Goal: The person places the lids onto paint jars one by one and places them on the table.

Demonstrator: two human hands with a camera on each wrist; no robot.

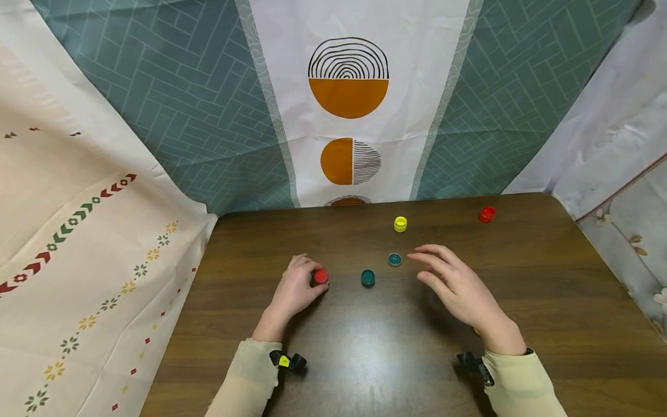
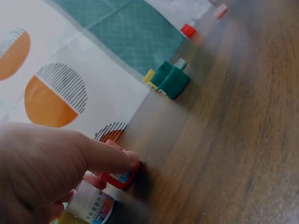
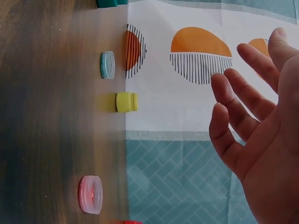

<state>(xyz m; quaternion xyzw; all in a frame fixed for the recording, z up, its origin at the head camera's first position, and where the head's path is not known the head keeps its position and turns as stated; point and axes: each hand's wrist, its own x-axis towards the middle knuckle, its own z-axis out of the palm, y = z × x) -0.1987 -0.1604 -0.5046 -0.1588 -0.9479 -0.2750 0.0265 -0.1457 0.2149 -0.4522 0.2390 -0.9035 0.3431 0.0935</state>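
My left hand (image 1: 296, 286) pinches a small red paint jar (image 1: 321, 277) between thumb and fingers on the brown table. In the left wrist view the jar's printed label shows under the thumb. A white paint jar (image 2: 92, 204) stands close beside that hand, with a yellow one (image 2: 67, 218) partly hidden behind it. Raised over the table, my right hand (image 1: 464, 292) has its fingers spread and holds nothing. Between the hands are an open green paint jar (image 1: 367, 278) and a green lid (image 1: 395, 259), the lid nearest the right fingertips.
Toward the back edge stands a yellow jar (image 1: 400, 225), and a red jar (image 1: 487, 215) is farther right. A pinkish lid (image 3: 91, 195) lies on the table in the right wrist view. Patterned cloth (image 1: 250, 127) hangs behind the table (image 1: 365, 359).
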